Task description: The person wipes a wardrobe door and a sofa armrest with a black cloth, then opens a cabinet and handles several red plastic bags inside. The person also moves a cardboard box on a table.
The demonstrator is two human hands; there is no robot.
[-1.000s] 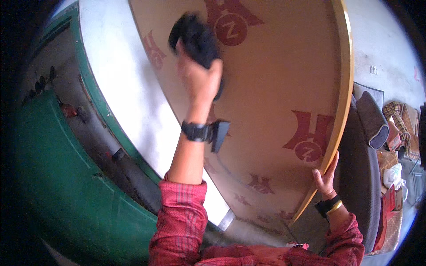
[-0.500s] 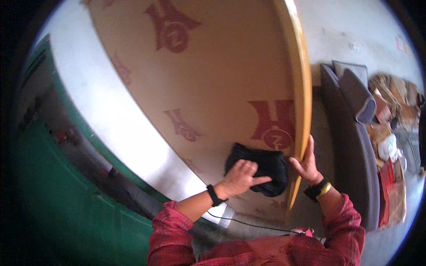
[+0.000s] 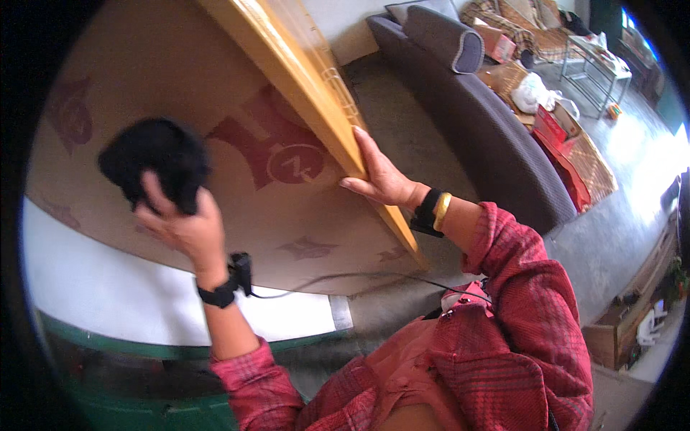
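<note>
My left hand (image 3: pixel 185 228) has its fingers on a bunched, dark black cloth (image 3: pixel 156 154), which lies against the face of a large brown panel (image 3: pixel 154 57). Red printed marks cover parts of this panel, and a glossy yellow wooden edge (image 3: pixel 302 82) runs along its right side. On that edge is my right hand (image 3: pixel 384 174), thumb on the near side and fingers over the far side. Part of the cloth's underside is hidden against the panel. A thin dark cable (image 3: pixel 345 275) stretches from the band at my left wrist toward my waist.
Right of the panel stands a long grey sofa (image 3: pixel 467 122). Beyond it are a white plastic bag (image 3: pixel 533 93), a red box (image 3: pixel 553 133) and a glass-topped metal table (image 3: pixel 600 72). A white wall strip (image 3: pixel 108 266) and green woodwork (image 3: pixel 144 345) lie at lower left.
The view has swung to the right. My left hand and the black cloth have moved left across the panel, away from its yellow edge. My right hand still holds that edge.
</note>
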